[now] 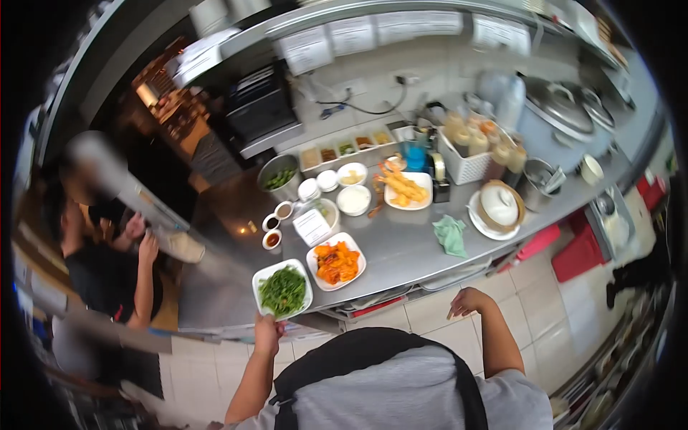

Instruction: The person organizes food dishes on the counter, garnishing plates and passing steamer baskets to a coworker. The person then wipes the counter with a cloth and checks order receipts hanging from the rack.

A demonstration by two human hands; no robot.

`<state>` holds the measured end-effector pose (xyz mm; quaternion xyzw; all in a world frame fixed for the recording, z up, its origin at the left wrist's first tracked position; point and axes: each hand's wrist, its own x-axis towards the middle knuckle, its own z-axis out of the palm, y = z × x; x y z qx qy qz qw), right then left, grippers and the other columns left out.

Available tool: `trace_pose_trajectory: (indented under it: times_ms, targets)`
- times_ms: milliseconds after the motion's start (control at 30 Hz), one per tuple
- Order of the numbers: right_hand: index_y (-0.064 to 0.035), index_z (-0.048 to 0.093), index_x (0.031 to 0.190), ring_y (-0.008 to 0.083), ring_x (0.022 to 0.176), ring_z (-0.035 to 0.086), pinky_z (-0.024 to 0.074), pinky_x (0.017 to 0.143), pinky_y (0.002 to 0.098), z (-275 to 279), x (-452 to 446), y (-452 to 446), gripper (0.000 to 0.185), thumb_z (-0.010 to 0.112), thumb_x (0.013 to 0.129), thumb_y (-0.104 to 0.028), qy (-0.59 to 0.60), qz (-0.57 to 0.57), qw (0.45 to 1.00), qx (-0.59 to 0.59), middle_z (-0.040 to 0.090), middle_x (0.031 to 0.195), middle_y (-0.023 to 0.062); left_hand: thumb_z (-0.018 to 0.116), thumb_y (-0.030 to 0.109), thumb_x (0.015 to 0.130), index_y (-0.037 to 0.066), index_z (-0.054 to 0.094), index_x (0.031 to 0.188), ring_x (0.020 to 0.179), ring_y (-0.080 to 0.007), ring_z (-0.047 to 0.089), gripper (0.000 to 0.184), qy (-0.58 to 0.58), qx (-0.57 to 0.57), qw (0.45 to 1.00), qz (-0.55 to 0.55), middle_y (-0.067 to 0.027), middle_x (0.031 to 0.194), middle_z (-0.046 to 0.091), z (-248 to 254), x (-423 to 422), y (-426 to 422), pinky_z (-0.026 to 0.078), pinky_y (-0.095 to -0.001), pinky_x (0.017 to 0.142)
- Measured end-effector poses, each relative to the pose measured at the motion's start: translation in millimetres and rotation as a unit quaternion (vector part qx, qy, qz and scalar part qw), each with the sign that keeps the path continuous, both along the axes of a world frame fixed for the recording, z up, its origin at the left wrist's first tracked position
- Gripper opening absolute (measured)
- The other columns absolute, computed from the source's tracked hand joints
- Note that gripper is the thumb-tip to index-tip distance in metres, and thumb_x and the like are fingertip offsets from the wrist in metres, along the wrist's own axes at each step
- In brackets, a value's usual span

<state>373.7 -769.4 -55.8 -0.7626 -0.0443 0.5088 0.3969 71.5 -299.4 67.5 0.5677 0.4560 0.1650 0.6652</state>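
Observation:
My left hand (268, 334) is closed on the near rim of a white square plate (307, 304) of green leafy vegetables (283, 290) at the counter's front edge. Just right of it, a similar white dish (362, 276) holds orange-glazed pieces of food (337, 263). Away from the counter, my right hand (469, 302) hangs above the floor with loosely bent fingers, and I see nothing in it. Closest to that hand on the steel counter (401, 244) are a crumpled green cloth (450, 236) and a lidded white pot (499, 206) on a white plate.
Fried food (405, 188) lies on a white plate farther back. Sauce cups (271, 239), white bowls (353, 200) and a basket of bottles (466, 161) stand around it. A printer-like black machine (261, 107) sits at the back left. Two people (107, 272) are at the left.

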Motion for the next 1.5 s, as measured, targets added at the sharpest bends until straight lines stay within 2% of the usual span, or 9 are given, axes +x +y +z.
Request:
trace_pose_trajectory:
  times_ms: [100,233,400,733,900,967,1167,1333,1500]
  targets:
    - [-0.0018,0.064,0.077,0.0147,0.059,0.062,0.0490,0.053,0.0276,70.7,14.4,63.9,0.011,0.067,0.076,-0.012,-0.138,0.123,0.979,0.082,0.065,0.068,0.0080,0.041,0.013,0.083,0.006,0.040,0.115,0.054,-0.0105,0.051,0.033,-0.007,-0.015,1.000,-0.020,-0.0067,0.080,0.056,30.5,15.4,-25.2,0.044,-0.0255,0.044]
    - [-0.0015,0.058,0.083,0.0111,0.065,0.058,0.0466,0.059,0.0246,160.9,16.3,176.4,0.008,0.063,0.084,-0.008,-0.395,-0.002,0.872,0.289,0.065,0.073,0.0058,0.041,0.013,0.082,0.005,0.041,0.117,0.052,-0.0095,0.050,0.036,-0.027,-0.039,0.996,-0.072,-0.0062,0.078,0.057,45.2,44.2,-55.1,0.045,-0.0245,0.044]
    - [-0.0007,0.059,0.083,0.0179,0.067,0.063,0.0478,0.060,0.0298,231.4,0.9,267.2,0.011,0.063,0.084,-0.011,-0.520,0.070,0.791,0.314,0.066,0.075,0.0104,0.040,0.011,0.083,0.002,0.039,0.120,0.050,-0.0103,0.050,0.038,-0.051,-0.058,0.989,-0.129,-0.0084,0.077,0.057,32.3,65.4,-79.5,0.045,-0.0248,0.040]
    - [-0.0041,0.059,0.086,0.0365,0.074,0.063,0.0483,0.066,0.0432,213.3,-14.6,341.0,0.017,0.065,0.081,-0.020,-0.515,0.224,0.790,0.245,0.064,0.074,0.0181,0.040,0.007,0.083,-0.002,0.036,0.119,0.045,-0.0125,0.049,0.037,-0.055,-0.007,0.989,-0.140,-0.0095,0.067,0.056,54.4,64.6,-75.6,0.044,-0.0253,0.041]
    - [-0.0031,0.049,0.125,0.0201,0.090,0.061,0.0510,0.072,0.0312,225.2,-6.5,345.0,0.046,0.064,0.086,-0.022,-0.491,0.145,0.794,0.328,0.054,0.122,0.0124,0.040,0.013,0.083,0.005,0.043,0.114,0.051,-0.0115,0.050,0.033,-0.101,-0.102,0.987,-0.068,-0.0071,0.072,0.057,29.2,34.4,-2.5,0.044,-0.0262,0.045]
    - [-0.0027,0.051,0.121,0.0171,0.086,0.060,0.0502,0.071,0.0269,235.3,-3.1,327.7,0.039,0.063,0.086,-0.016,-0.478,0.077,0.804,0.344,0.057,0.114,0.0109,0.041,0.014,0.083,0.008,0.044,0.110,0.052,-0.0118,0.049,0.028,-0.137,-0.112,0.984,0.016,-0.0062,0.071,0.056,10.8,24.6,31.6,0.043,-0.0282,0.046]
    - [-0.0038,0.057,0.110,0.0224,0.093,0.059,0.0498,0.077,0.0335,156.5,48.5,258.3,0.028,0.063,0.085,-0.015,-0.526,-0.194,0.802,0.205,0.058,0.105,0.0136,0.040,0.007,0.082,0.012,0.031,0.116,0.057,-0.0136,0.052,0.035,-0.166,-0.108,0.947,0.252,-0.0063,0.072,0.054,-70.4,30.3,176.1,0.045,-0.0305,0.051]
    - [-0.0051,0.052,0.120,0.0369,0.126,0.037,0.0288,0.102,0.0565,100.8,39.2,199.2,0.044,0.066,0.080,-0.020,-0.593,-0.203,0.743,-0.235,0.045,0.131,0.0166,0.038,0.008,0.084,0.012,0.035,0.119,0.057,-0.0139,0.052,0.036,-0.227,-0.123,0.916,0.307,-0.0059,0.075,0.055,-110.3,65.0,272.5,0.046,-0.0330,0.057]
    - [-0.0065,0.047,0.127,0.0388,0.137,0.017,0.0184,0.106,0.0611,52.7,17.7,185.0,0.053,0.065,0.081,-0.025,-0.548,-0.212,0.769,-0.252,0.025,0.146,0.0180,0.048,0.026,0.092,0.012,0.045,0.112,0.061,-0.0138,0.053,0.025,-0.270,-0.153,0.885,0.346,-0.0039,0.077,0.055,-102.9,122.8,299.2,0.049,-0.0335,0.063]
